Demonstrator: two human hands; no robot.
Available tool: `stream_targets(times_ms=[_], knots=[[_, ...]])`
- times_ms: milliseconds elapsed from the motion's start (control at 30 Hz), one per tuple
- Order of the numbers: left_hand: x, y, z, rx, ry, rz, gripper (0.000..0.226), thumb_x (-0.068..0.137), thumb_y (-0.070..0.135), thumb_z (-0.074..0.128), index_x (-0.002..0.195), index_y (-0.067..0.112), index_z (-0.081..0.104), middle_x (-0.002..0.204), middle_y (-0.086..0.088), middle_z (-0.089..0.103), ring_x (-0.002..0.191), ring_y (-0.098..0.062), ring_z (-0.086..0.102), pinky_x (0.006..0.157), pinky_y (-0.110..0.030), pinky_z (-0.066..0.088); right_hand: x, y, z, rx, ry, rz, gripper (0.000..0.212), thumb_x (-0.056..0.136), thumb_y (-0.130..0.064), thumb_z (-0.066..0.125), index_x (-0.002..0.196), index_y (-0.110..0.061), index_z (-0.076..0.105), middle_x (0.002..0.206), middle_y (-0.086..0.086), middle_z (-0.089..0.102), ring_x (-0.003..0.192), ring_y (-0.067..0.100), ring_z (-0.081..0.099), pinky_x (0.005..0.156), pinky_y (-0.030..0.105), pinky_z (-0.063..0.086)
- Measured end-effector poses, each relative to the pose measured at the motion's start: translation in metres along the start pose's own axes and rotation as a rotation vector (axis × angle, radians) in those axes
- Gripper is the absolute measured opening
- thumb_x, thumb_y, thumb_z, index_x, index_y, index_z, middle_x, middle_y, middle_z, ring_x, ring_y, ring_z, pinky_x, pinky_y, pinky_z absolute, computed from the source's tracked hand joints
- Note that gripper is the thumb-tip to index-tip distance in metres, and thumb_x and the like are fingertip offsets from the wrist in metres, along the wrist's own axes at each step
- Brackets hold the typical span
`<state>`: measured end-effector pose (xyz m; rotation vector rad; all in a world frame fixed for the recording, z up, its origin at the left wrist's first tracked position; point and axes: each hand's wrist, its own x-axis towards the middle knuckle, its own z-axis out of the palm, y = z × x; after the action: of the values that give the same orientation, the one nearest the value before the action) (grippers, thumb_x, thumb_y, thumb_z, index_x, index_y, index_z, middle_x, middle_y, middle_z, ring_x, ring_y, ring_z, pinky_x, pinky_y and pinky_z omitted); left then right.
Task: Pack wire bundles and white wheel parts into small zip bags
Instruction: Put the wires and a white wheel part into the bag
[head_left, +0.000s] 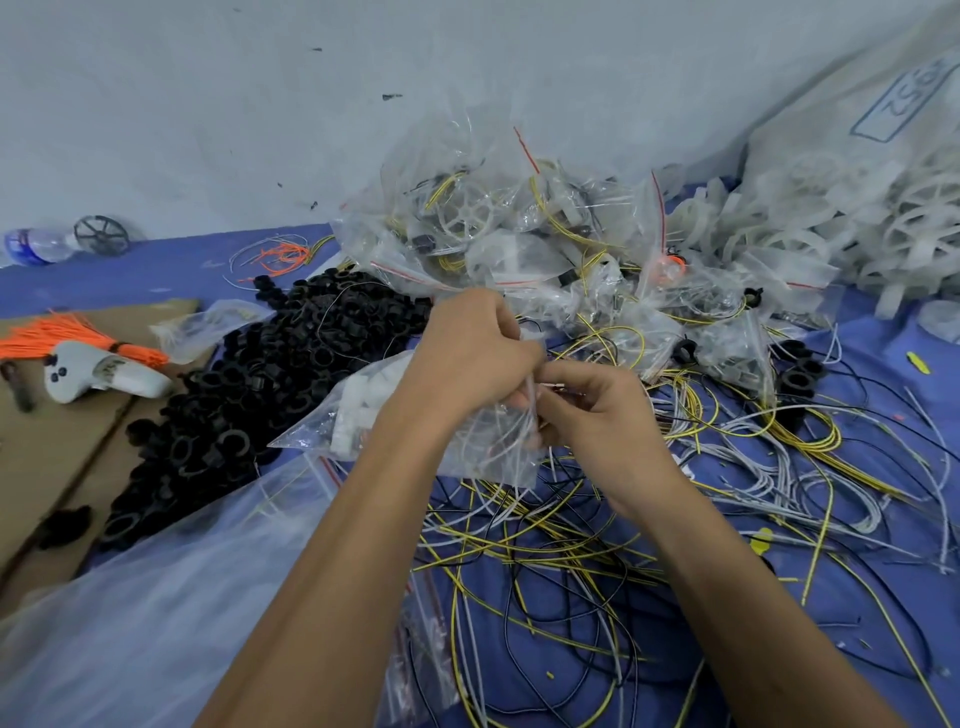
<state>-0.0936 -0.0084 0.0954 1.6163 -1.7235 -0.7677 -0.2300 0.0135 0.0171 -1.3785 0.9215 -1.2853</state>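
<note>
Both hands meet mid-frame over the blue work surface (883, 374): your left hand (470, 353) curls around the mouth of a small zip bag (483, 447), your right hand (597, 410) pinches white wires at its opening. Feed the bundle in coiled, keep strands off the seal, then press the zip shut. Filled bags (519, 234) pile beyond; loose wires (571, 545) lie beneath.

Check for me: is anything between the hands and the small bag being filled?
Nothing visible. The left hand and right hand both already pinch the small bag at its top edge, with white wires inside it.
</note>
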Motion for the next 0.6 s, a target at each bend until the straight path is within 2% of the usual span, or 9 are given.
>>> stream_targets(times_ms=[133,200,267,333,367,467,500,567,600], knots=[[-0.005,0.009,0.007,-0.069,-0.08,0.006,0.008,0.082,0.008,0.072,0.086,0.007,0.065,0.068,-0.012,0.074,0.066,-0.029,0.075,0.071,-0.05,0.064,-0.002,0.002,0.003,-0.17,0.054,-0.062,0.021,0.088,0.002,0.072,0.072,-0.012,0.075,0.069,0.018,0.069,0.065,0.019,0.061,0.056,0.037,0.053],[-0.009,0.014,0.013,-0.13,-0.151,0.002,0.007,0.081,0.005,0.07,0.086,0.005,0.065,0.065,-0.013,0.072,0.065,-0.03,0.074,0.072,-0.049,0.064,-0.006,0.004,0.004,-0.389,0.077,-0.104,0.02,0.087,0.012,0.064,0.074,-0.003,0.065,0.067,0.017,0.061,0.069,0.011,0.056,0.064,0.039,0.051],[-0.012,0.017,0.02,-0.227,-0.23,-0.022,0.007,0.083,0.001,0.068,0.087,0.002,0.062,0.056,-0.01,0.068,0.051,-0.024,0.069,0.059,-0.038,0.062,-0.011,0.008,0.004,-0.43,0.186,-0.071,0.036,0.092,0.021,0.048,0.082,-0.013,0.054,0.074,0.0,0.052,0.064,-0.009,0.056,0.064,0.01,0.047],[-0.014,0.017,0.024,-0.303,-0.27,-0.045,0.011,0.084,-0.002,0.07,0.086,0.001,0.06,0.05,-0.006,0.063,0.042,-0.018,0.063,0.046,-0.027,0.054,-0.011,0.01,0.008,-0.371,0.161,0.022,0.049,0.098,0.018,0.041,0.082,-0.028,0.043,0.08,-0.01,0.046,0.065,-0.024,0.055,0.063,-0.001,0.042],[-0.013,0.017,0.024,-0.335,-0.275,-0.057,0.013,0.085,-0.001,0.073,0.086,0.001,0.06,0.048,-0.005,0.062,0.041,-0.017,0.061,0.044,-0.024,0.052,-0.01,0.011,0.008,-0.375,0.071,0.012,0.048,0.1,0.016,0.041,0.084,-0.03,0.042,0.081,-0.01,0.048,0.068,-0.023,0.057,0.064,-0.001,0.043],[-0.007,0.012,0.02,-0.432,-0.271,-0.086,0.02,0.091,0.017,0.076,0.087,0.003,0.062,0.053,-0.006,0.064,0.042,-0.016,0.061,0.043,-0.021,0.05,-0.006,-0.002,0.006,-0.387,-0.102,-0.184,0.025,0.098,0.007,0.051,0.099,-0.017,0.053,0.085,0.001,0.065,0.08,0.006,0.066,0.078,0.018,0.056],[-0.004,0.008,0.018,-0.459,-0.245,-0.095,0.024,0.094,0.024,0.073,0.087,0.004,0.063,0.055,-0.006,0.065,0.044,-0.017,0.061,0.042,-0.02,0.049,-0.005,-0.001,0.005,-0.421,-0.167,-0.236,0.03,0.094,0.01,0.058,0.102,-0.019,0.056,0.091,0.003,0.067,0.089,0.014,0.066,0.088,0.027,0.057],[0.002,-0.003,0.017,-0.489,-0.137,-0.104,0.028,0.099,0.031,0.067,0.086,0.006,0.063,0.055,-0.004,0.063,0.043,-0.016,0.058,0.04,-0.019,0.044,-0.002,-0.002,0.002,-0.434,-0.214,-0.15,0.03,0.087,0.008,0.07,0.1,-0.019,0.071,0.1,0.006,0.072,0.1,0.023,0.068,0.098,0.044,0.055],[0.005,-0.009,0.017,-0.48,-0.068,-0.099,0.029,0.1,0.03,0.064,0.085,0.005,0.062,0.054,-0.003,0.061,0.043,-0.015,0.056,0.039,-0.02,0.042,-0.002,-0.001,-0.002,-0.466,-0.185,-0.105,0.026,0.085,0.004,0.074,0.1,-0.017,0.077,0.101,0.004,0.075,0.1,0.022,0.07,0.094,0.046,0.056]])
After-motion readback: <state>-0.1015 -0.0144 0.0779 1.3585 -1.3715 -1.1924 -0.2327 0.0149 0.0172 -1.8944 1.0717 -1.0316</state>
